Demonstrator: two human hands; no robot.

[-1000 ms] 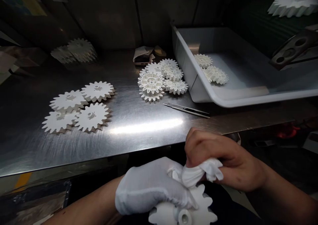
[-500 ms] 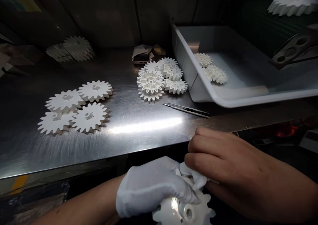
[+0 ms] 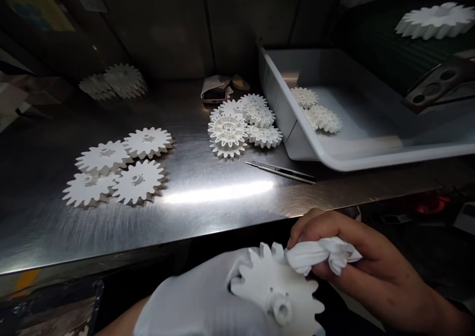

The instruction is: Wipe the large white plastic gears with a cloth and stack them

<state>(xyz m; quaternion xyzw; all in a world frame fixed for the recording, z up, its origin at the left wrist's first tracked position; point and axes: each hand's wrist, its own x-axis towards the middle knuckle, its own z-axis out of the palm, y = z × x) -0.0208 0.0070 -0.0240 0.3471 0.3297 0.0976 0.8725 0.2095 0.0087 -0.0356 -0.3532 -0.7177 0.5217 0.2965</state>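
Observation:
My left hand [image 3: 193, 301], in a white glove, grips a white plastic gear [image 3: 276, 289] from below at the bottom of the view, in front of the table edge. The gear's flat face and small hub point up at me. My bare right hand [image 3: 356, 264] is closed on a crumpled white cloth [image 3: 319, 254], which presses against the gear's upper right teeth.
A steel table [image 3: 208, 192] carries several flat gears [image 3: 118, 165] at the left, a pile of ribbed gears [image 3: 241, 123] in the middle and a thin metal blade tool [image 3: 280, 170]. A grey tray [image 3: 334, 153] at the right holds a few gears.
The gear has been turned and raised, so its face now shows above the glove. My right hand has slid right with the cloth to the gear's edge.

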